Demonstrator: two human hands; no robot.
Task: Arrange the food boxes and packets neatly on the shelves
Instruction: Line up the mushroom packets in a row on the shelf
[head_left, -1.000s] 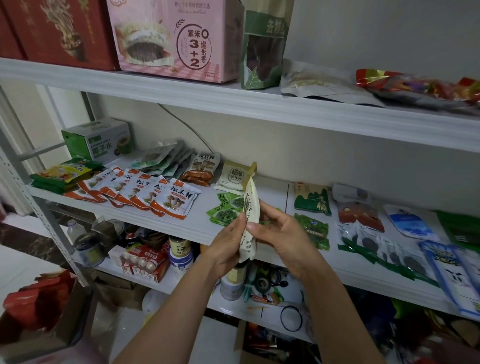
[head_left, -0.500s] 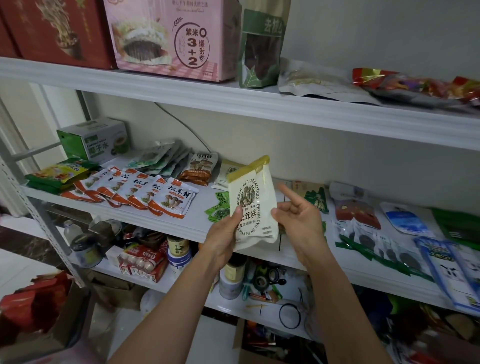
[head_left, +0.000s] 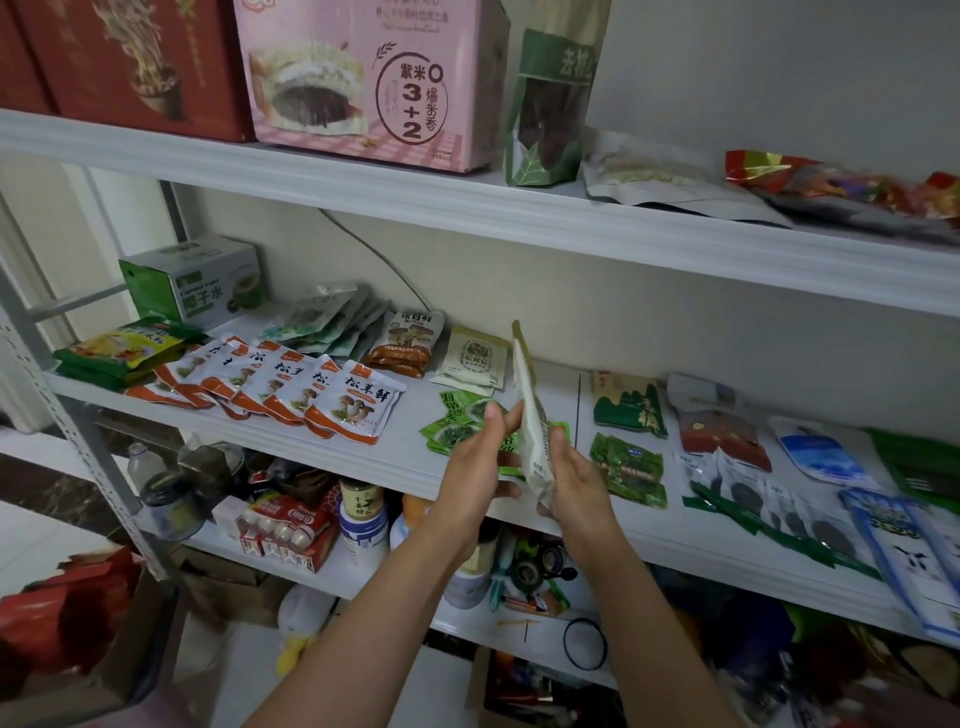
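A cream packet with a yellow-green top (head_left: 531, 410) stands edge-on between my two hands above the front of the middle shelf (head_left: 395, 457). My left hand (head_left: 480, 465) touches its left face with straightened fingers. My right hand (head_left: 574, 480) grips its lower end. Behind it a matching cream packet (head_left: 474, 358) lies flat. Small green seaweed packets (head_left: 454, 423) lie under my left hand. To the left are a fanned row of white-and-orange mushroom packets (head_left: 291, 389) and an orange-brown mushroom packet (head_left: 408, 340).
A green box (head_left: 195, 283) and yellow-green packets (head_left: 122, 351) sit at the shelf's left end. Green, red and blue packets (head_left: 727, 441) cover its right side. The top shelf holds a pink box (head_left: 374, 78), red boxes and bags. Jars and bottles crowd the lower shelf (head_left: 358, 519).
The cream packet was edge-on, then turned face-on and lifted, and now is edge-on again and lower. My right hand went from beside it to gripping its lower end.
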